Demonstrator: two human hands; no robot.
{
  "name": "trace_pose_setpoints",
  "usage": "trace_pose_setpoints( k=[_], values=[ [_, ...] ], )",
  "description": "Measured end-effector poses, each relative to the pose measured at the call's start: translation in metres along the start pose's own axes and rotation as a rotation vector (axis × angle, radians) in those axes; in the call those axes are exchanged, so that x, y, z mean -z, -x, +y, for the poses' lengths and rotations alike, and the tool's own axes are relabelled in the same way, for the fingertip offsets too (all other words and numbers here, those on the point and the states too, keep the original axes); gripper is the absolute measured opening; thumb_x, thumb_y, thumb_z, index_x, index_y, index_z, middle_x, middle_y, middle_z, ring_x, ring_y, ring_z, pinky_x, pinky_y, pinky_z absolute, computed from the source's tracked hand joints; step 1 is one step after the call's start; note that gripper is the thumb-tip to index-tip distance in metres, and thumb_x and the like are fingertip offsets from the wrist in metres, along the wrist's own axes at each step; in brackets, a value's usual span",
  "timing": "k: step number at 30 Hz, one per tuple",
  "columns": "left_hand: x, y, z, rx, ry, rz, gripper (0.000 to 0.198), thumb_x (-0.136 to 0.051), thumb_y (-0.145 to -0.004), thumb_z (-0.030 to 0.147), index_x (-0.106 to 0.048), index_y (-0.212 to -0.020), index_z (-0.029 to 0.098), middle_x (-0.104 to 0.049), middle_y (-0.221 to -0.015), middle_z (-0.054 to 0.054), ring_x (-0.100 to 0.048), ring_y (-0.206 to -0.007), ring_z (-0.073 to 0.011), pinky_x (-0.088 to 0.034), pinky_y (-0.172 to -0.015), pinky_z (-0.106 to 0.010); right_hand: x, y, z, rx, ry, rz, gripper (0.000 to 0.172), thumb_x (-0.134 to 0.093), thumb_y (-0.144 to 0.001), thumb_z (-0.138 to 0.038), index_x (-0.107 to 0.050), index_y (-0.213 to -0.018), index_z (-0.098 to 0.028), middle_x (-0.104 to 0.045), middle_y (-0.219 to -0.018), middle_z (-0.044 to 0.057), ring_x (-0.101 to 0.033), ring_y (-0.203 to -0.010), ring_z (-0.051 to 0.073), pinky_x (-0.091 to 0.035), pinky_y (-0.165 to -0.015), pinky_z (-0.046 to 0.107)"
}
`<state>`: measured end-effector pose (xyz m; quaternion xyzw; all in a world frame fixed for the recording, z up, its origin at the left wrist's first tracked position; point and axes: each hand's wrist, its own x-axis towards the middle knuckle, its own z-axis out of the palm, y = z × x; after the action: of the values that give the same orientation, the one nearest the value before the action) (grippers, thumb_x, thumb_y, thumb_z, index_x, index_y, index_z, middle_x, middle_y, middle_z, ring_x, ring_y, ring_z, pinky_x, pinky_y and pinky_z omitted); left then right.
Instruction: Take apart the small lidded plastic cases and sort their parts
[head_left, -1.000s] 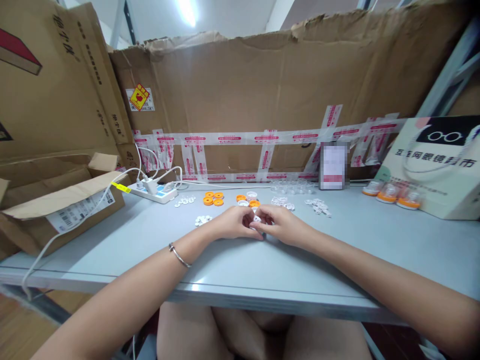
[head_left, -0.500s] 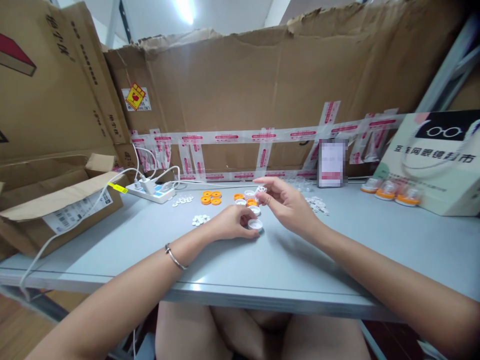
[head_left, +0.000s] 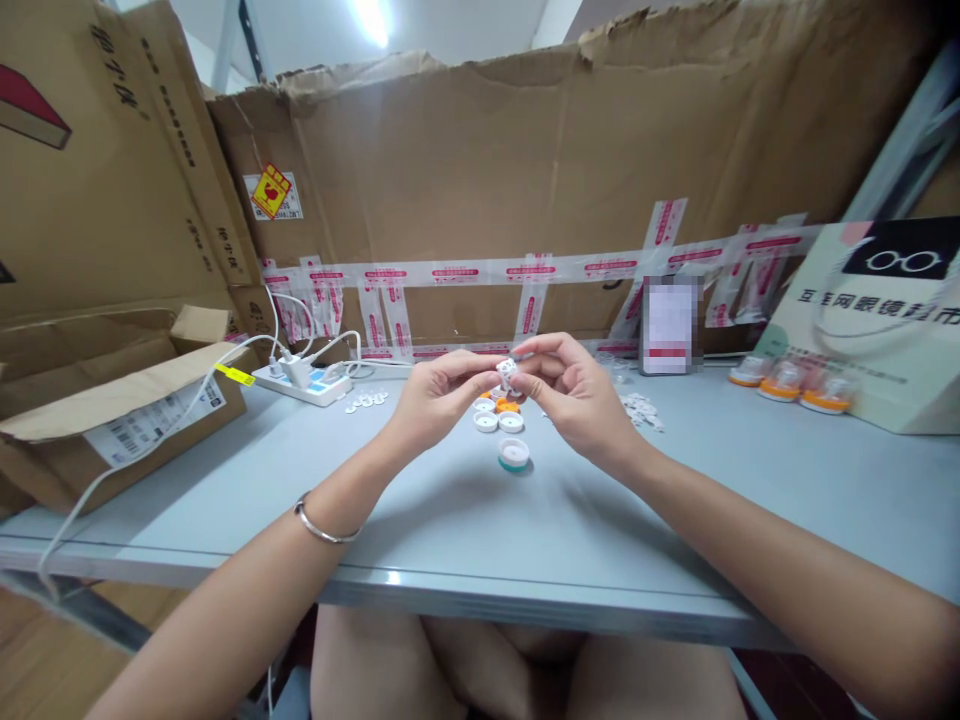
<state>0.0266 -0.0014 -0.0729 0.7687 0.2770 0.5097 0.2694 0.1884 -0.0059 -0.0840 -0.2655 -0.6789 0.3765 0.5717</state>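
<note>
My left hand (head_left: 433, 396) and my right hand (head_left: 574, 395) are raised a little above the grey table (head_left: 315, 500) and meet at a small white plastic part (head_left: 506, 372), pinched between the fingertips of both. Right below them lie two white round caps (head_left: 498, 421) and an orange cap (head_left: 508, 406). A white cap with a teal rim (head_left: 514, 454) lies alone on the table, nearer to me. A metal bangle sits on my left wrist.
Small white parts (head_left: 639, 409) lie in heaps behind my hands. A white power strip (head_left: 304, 382) with cables is at the back left, beside an open cardboard box (head_left: 112, 400). Orange-based clear containers (head_left: 784, 385) and a paper bag (head_left: 877, 320) stand at the right. Cardboard walls surround the table.
My left hand let go of the teal-rimmed cap on the table and rose to join my right hand, which had lifted the small white part.
</note>
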Motion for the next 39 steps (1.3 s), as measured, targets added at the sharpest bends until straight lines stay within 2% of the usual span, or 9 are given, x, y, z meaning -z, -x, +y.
trace_pose_setpoints(
  k=[4,6,10,15,19,26,31,36,39],
  values=[
    [-0.006,0.002,-0.002,0.068,0.091,-0.076,0.02,-0.062,-0.074,0.026,-0.067,-0.09,0.015,-0.063,-0.089,-0.006,-0.058,-0.082,-0.014,-0.049,-0.071,-0.026,0.005,0.006,0.008,-0.033,-0.084,-0.026,0.033,-0.067,-0.067,-0.036,-0.043,-0.084,-0.021,-0.063,-0.061,-0.005,-0.06,-0.055,0.011,-0.049,-0.057,0.027],
    [-0.008,0.002,-0.003,0.058,0.118,-0.109,0.018,-0.064,-0.072,0.024,-0.066,-0.088,0.015,-0.062,-0.089,-0.005,-0.058,-0.082,-0.0138,-0.05,-0.071,-0.025,0.007,0.008,0.009,-0.048,-0.096,-0.009,0.031,-0.069,-0.066,-0.035,-0.045,-0.081,-0.02,-0.064,-0.061,-0.003,-0.06,-0.055,0.012,-0.049,-0.056,0.027],
    [-0.008,0.002,-0.008,-0.003,0.124,-0.08,0.014,-0.064,-0.072,0.022,-0.062,-0.083,0.013,-0.061,-0.085,-0.004,-0.059,-0.079,-0.0128,-0.051,-0.069,-0.025,0.01,0.008,0.008,-0.119,-0.071,0.009,0.027,-0.071,-0.063,-0.035,-0.055,-0.072,-0.016,-0.065,-0.063,0.001,-0.061,-0.056,0.013,-0.05,-0.056,0.028],
    [-0.007,0.003,-0.016,-0.214,-0.185,-0.029,0.016,-0.062,-0.074,0.02,-0.058,-0.088,0.014,-0.063,-0.084,-0.004,-0.059,-0.077,-0.0115,-0.051,-0.068,-0.024,0.013,0.004,0.006,-0.176,-0.059,0.005,0.025,-0.068,-0.065,-0.039,-0.065,-0.073,-0.015,-0.067,-0.067,0.003,-0.062,-0.063,0.014,-0.052,-0.064,0.03],
    [-0.006,0.003,-0.015,-0.367,-0.438,-0.039,0.012,-0.059,-0.076,0.018,-0.059,-0.088,0.015,-0.064,-0.082,-0.004,-0.057,-0.072,-0.0105,-0.049,-0.066,-0.023,0.015,0.003,0.007,-0.207,-0.062,-0.037,0.025,-0.066,-0.066,-0.039,-0.067,-0.075,-0.016,-0.067,-0.068,0.003,-0.063,-0.066,0.013,-0.052,-0.066,0.029],
    [-0.005,0.001,-0.019,-0.455,-0.539,-0.05,0.01,-0.057,-0.078,0.019,-0.062,-0.087,0.017,-0.065,-0.081,-0.004,-0.058,-0.074,-0.0118,-0.047,-0.069,-0.024,0.014,0.005,0.01,-0.305,-0.112,-0.076,0.028,-0.067,-0.065,-0.039,-0.069,-0.08,-0.016,-0.069,-0.077,0.004,-0.064,-0.074,0.015,-0.052,-0.077,0.033],
    [-0.006,0.001,-0.023,-0.531,-0.602,-0.044,0.008,-0.057,-0.078,0.018,-0.062,-0.084,0.015,-0.065,-0.08,-0.005,-0.059,-0.074,-0.0118,-0.049,-0.068,-0.023,0.015,0.005,0.014,-0.361,-0.127,-0.081,0.028,-0.069,-0.063,-0.039,-0.07,-0.079,-0.015,-0.069,-0.074,0.004,-0.065,-0.071,0.014,-0.053,-0.076,0.033],
    [-0.007,0.002,-0.023,-0.597,-0.725,-0.051,0.01,-0.052,-0.082,0.018,-0.061,-0.081,0.015,-0.064,-0.079,-0.005,-0.059,-0.074,-0.0121,-0.049,-0.069,-0.024,0.015,0.006,0.016,-0.35,-0.103,-0.077,0.028,-0.068,-0.064,-0.041,-0.07,-0.074,-0.015,-0.068,-0.07,0.003,-0.064,-0.069,0.014,-0.053,-0.074,0.032],
    [-0.009,0.003,-0.025,-0.601,-0.809,-0.075,0.012,-0.05,-0.083,0.018,-0.061,-0.08,0.016,-0.064,-0.077,-0.005,-0.058,-0.072,-0.012,-0.048,-0.067,-0.024,0.013,0.007,0.017,-0.307,-0.012,-0.086,0.025,-0.065,-0.066,-0.039,-0.07,-0.073,-0.015,-0.068,-0.07,0.003,-0.064,-0.07,0.015,-0.053,-0.072,0.031]
  ],
)
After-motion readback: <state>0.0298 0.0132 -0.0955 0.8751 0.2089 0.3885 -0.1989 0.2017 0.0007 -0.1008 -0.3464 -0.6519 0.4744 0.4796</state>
